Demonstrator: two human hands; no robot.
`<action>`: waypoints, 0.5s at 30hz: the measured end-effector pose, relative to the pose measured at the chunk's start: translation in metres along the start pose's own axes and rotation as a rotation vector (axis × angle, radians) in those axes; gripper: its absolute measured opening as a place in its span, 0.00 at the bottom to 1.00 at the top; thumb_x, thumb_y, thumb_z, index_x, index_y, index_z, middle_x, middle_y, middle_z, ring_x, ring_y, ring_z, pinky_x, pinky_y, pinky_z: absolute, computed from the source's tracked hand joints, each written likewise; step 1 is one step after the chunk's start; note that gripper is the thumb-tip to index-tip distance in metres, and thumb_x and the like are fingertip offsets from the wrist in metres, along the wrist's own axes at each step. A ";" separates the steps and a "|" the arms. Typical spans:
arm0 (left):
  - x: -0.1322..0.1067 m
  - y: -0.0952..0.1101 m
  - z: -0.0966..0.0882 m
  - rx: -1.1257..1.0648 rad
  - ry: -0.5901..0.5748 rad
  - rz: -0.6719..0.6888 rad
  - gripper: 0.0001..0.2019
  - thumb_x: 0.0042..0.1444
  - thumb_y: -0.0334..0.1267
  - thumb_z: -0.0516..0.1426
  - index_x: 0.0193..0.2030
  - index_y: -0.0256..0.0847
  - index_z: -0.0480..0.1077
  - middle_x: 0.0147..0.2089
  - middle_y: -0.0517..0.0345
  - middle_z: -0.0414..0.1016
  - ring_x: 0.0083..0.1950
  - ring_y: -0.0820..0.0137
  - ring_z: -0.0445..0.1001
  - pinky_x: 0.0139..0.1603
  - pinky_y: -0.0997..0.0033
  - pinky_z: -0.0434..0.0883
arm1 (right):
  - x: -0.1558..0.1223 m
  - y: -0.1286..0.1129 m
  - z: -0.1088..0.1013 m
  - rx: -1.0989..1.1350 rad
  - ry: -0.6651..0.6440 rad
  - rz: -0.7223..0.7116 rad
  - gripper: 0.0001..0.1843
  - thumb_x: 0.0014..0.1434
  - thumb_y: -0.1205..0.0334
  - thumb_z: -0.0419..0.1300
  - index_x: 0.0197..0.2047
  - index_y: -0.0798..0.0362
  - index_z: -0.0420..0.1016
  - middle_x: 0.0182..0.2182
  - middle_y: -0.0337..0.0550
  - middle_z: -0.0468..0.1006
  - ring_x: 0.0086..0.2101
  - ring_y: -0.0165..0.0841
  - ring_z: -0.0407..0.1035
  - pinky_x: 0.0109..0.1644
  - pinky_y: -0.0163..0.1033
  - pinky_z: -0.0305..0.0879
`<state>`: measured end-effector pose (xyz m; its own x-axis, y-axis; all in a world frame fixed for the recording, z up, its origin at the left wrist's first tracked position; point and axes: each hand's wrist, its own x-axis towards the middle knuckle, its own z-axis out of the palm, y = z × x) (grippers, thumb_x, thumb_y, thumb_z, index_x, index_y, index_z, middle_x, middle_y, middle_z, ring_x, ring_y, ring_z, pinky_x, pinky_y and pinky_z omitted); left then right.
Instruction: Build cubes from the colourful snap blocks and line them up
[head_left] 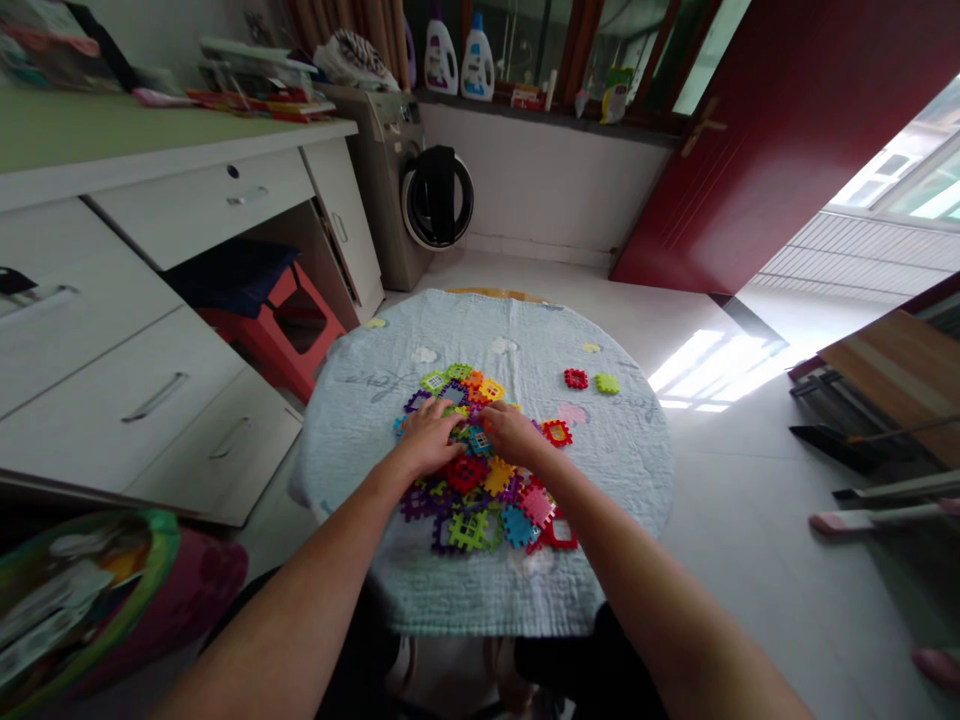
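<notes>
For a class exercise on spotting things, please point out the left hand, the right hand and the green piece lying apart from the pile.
Left hand (432, 440): head view, back of the hand.
Right hand (513, 434): head view, back of the hand.
Green piece (607, 384): head view, its middle.

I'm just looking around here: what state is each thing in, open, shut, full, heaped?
Plastic tiles: mostly heaped, two lying apart
Left hand: on the heap, grip unclear
Right hand: on the heap, grip unclear
Tablecloth: spread, wrinkled
Washer door: open
Black cloth: hanging over it
Desk drawer: shut
Red door: open
White bottles: upright, capped
Bin: uncovered, well filled
</notes>
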<state>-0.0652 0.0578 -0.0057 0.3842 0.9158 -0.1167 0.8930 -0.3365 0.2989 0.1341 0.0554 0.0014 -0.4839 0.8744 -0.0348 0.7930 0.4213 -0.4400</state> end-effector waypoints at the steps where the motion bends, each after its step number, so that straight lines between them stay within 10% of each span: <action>1: -0.001 0.002 0.000 0.027 -0.012 -0.018 0.20 0.52 0.47 0.59 0.52 0.49 0.72 0.66 0.53 0.59 0.69 0.48 0.51 0.65 0.49 0.55 | -0.009 0.005 -0.003 -0.002 0.000 0.037 0.16 0.62 0.69 0.51 0.50 0.51 0.73 0.47 0.48 0.74 0.45 0.34 0.69 0.50 0.36 0.61; 15: -0.005 0.007 -0.008 0.080 0.055 -0.069 0.18 0.54 0.44 0.56 0.51 0.45 0.72 0.61 0.48 0.64 0.64 0.53 0.58 0.62 0.53 0.59 | -0.061 0.063 -0.038 0.101 0.077 0.420 0.17 0.55 0.71 0.53 0.47 0.52 0.71 0.35 0.42 0.79 0.35 0.32 0.69 0.38 0.35 0.62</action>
<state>-0.0626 0.0529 0.0049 0.3094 0.9474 -0.0814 0.9336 -0.2864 0.2154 0.2280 0.0376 0.0096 -0.0947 0.9819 -0.1640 0.8730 0.0027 -0.4877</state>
